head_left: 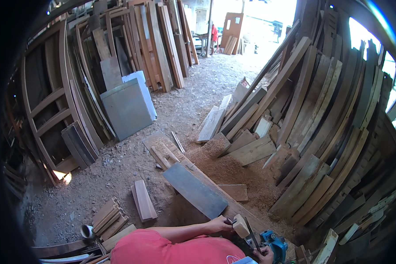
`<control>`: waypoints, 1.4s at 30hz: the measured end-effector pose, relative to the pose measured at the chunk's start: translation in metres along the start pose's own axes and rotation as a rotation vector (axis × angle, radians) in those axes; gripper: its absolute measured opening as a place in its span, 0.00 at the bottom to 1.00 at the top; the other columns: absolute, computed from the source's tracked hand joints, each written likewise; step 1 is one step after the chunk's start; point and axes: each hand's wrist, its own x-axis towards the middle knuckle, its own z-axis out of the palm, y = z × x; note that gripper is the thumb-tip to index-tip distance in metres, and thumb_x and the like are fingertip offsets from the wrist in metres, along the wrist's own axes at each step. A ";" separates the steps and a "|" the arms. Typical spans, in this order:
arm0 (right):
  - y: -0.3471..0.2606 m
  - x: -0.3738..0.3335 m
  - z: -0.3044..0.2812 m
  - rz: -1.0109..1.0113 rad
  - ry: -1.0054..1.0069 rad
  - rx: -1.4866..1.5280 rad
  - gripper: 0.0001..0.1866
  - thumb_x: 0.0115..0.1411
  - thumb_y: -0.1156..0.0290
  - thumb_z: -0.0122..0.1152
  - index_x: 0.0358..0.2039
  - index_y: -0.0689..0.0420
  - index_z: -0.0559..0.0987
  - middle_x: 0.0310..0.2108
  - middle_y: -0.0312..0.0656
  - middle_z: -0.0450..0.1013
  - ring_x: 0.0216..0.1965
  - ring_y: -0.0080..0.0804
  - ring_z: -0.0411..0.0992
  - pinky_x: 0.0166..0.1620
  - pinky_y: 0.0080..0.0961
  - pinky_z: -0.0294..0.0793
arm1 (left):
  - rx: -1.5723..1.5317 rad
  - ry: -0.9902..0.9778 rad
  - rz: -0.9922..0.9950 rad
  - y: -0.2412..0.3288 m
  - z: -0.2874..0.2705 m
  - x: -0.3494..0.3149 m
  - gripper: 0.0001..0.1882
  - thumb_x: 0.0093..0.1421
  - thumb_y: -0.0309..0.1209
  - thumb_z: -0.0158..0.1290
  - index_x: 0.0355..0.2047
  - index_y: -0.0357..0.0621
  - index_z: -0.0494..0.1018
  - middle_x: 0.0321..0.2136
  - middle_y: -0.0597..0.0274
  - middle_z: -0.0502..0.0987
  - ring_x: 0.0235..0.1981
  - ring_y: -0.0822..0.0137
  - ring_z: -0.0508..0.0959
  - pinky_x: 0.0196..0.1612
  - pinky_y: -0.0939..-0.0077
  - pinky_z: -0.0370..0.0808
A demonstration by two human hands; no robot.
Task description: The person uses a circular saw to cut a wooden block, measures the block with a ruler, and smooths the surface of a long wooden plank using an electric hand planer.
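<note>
My left hand is closed at the side of a light wooden block. A small dark end shows between its fingers and the block; I cannot tell what it is. Lower down, my right hand grips a long, narrow dark bar, which slants up past the block's right side. A blue power tool, which looks like an electric planer, lies just right of that hand. In front of my left hand, a grey board rests across a long wooden plank bench.
Wood shavings cover the floor right of the bench. Planks lean along the right side. At left stand door frames and a grey panel. Short boards lie left of the bench. A person in red is far off.
</note>
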 end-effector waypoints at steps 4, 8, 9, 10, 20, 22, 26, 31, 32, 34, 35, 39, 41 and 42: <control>0.022 0.003 -0.016 -0.005 0.000 -0.031 0.09 0.55 0.78 0.75 0.31 0.58 0.80 0.31 0.38 0.80 0.33 0.25 0.75 0.40 0.24 0.75 | -0.037 0.009 -0.022 0.011 0.005 -0.005 0.20 0.63 0.44 0.59 0.39 0.37 0.85 0.28 0.60 0.83 0.31 0.73 0.77 0.38 0.69 0.75; 0.026 0.004 -0.024 0.033 0.009 -0.123 0.12 0.54 0.81 0.75 0.30 0.58 0.76 0.32 0.39 0.80 0.37 0.27 0.78 0.43 0.26 0.78 | -0.008 0.034 0.021 -0.003 0.009 -0.003 0.20 0.63 0.44 0.60 0.37 0.37 0.84 0.26 0.61 0.82 0.30 0.73 0.77 0.36 0.69 0.75; 0.018 0.001 -0.021 -0.048 -0.013 -0.224 0.09 0.57 0.77 0.74 0.33 0.59 0.80 0.32 0.37 0.80 0.34 0.25 0.76 0.42 0.24 0.75 | -0.009 0.038 0.027 -0.003 0.008 -0.003 0.20 0.63 0.44 0.60 0.36 0.36 0.84 0.25 0.61 0.82 0.29 0.73 0.77 0.35 0.69 0.74; 0.020 0.000 -0.022 -0.029 -0.012 -0.231 0.09 0.57 0.77 0.74 0.33 0.59 0.80 0.32 0.37 0.80 0.34 0.25 0.76 0.42 0.24 0.75 | -0.015 0.038 0.030 -0.002 0.010 -0.003 0.20 0.62 0.44 0.60 0.36 0.36 0.83 0.24 0.62 0.81 0.28 0.73 0.76 0.34 0.69 0.74; 0.035 0.009 -0.029 -0.017 0.010 -0.093 0.14 0.59 0.78 0.73 0.29 0.54 0.72 0.31 0.31 0.73 0.33 0.18 0.68 0.42 0.19 0.67 | 0.149 0.216 0.206 -0.030 0.021 0.020 0.21 0.58 0.47 0.63 0.32 0.37 0.84 0.22 0.53 0.81 0.24 0.68 0.79 0.32 0.65 0.75; 0.036 0.010 -0.031 0.050 0.008 -0.088 0.13 0.59 0.79 0.72 0.30 0.55 0.72 0.33 0.35 0.75 0.36 0.20 0.69 0.46 0.21 0.69 | 0.056 0.147 0.098 -0.003 0.019 0.004 0.17 0.59 0.41 0.63 0.37 0.36 0.83 0.29 0.57 0.85 0.34 0.67 0.82 0.41 0.68 0.77; 0.035 0.014 -0.035 0.084 -0.006 -0.129 0.13 0.59 0.79 0.72 0.30 0.55 0.73 0.33 0.36 0.76 0.36 0.21 0.71 0.47 0.21 0.70 | -0.070 0.185 0.081 0.007 0.023 -0.015 0.19 0.61 0.41 0.63 0.38 0.35 0.82 0.31 0.56 0.84 0.35 0.69 0.81 0.40 0.67 0.76; 0.023 0.007 -0.031 0.061 0.016 -0.181 0.11 0.58 0.79 0.73 0.31 0.56 0.75 0.33 0.35 0.76 0.35 0.21 0.71 0.45 0.20 0.72 | -0.023 0.133 0.037 0.024 0.017 -0.021 0.19 0.64 0.42 0.60 0.37 0.35 0.82 0.30 0.58 0.84 0.35 0.70 0.80 0.42 0.68 0.76; 0.022 0.005 -0.031 0.069 0.035 -0.191 0.10 0.58 0.80 0.72 0.31 0.57 0.76 0.33 0.34 0.76 0.35 0.20 0.72 0.45 0.21 0.72 | 0.077 0.122 0.059 0.014 0.019 -0.014 0.18 0.64 0.41 0.60 0.39 0.35 0.82 0.32 0.58 0.84 0.37 0.70 0.81 0.44 0.68 0.77; 0.022 0.010 -0.027 0.092 0.066 -0.213 0.07 0.57 0.79 0.72 0.31 0.59 0.80 0.32 0.31 0.75 0.35 0.19 0.72 0.42 0.20 0.71 | -0.055 0.112 -0.029 -0.002 0.017 -0.009 0.16 0.65 0.37 0.61 0.43 0.35 0.82 0.37 0.59 0.85 0.40 0.70 0.81 0.49 0.69 0.77; 0.009 0.012 -0.016 0.100 0.062 -0.253 0.07 0.58 0.77 0.73 0.29 0.59 0.80 0.30 0.31 0.76 0.33 0.18 0.72 0.40 0.19 0.71 | -0.136 0.122 -0.068 -0.005 0.019 -0.008 0.16 0.65 0.36 0.61 0.45 0.34 0.81 0.39 0.60 0.85 0.42 0.70 0.81 0.51 0.70 0.77; -0.009 0.014 -0.032 0.157 0.099 -0.213 0.06 0.67 0.75 0.63 0.37 0.66 0.80 0.37 0.43 0.83 0.35 0.24 0.79 0.44 0.24 0.78 | -0.302 0.163 -0.081 0.025 0.019 -0.027 0.14 0.67 0.33 0.59 0.48 0.36 0.80 0.41 0.61 0.84 0.42 0.72 0.80 0.49 0.71 0.76; -0.007 0.007 -0.051 0.118 0.154 -0.208 0.07 0.67 0.75 0.63 0.41 0.66 0.81 0.34 0.42 0.82 0.34 0.25 0.80 0.43 0.25 0.80 | -0.361 0.135 -0.131 0.022 0.018 -0.027 0.15 0.68 0.32 0.58 0.50 0.36 0.80 0.44 0.62 0.84 0.45 0.72 0.80 0.51 0.72 0.76; -0.007 0.002 -0.064 0.104 0.175 -0.258 0.08 0.66 0.74 0.63 0.41 0.66 0.81 0.33 0.41 0.82 0.34 0.25 0.80 0.42 0.25 0.80 | -0.402 0.143 -0.140 0.015 0.019 -0.026 0.15 0.68 0.32 0.58 0.51 0.36 0.80 0.45 0.62 0.84 0.45 0.73 0.80 0.51 0.72 0.76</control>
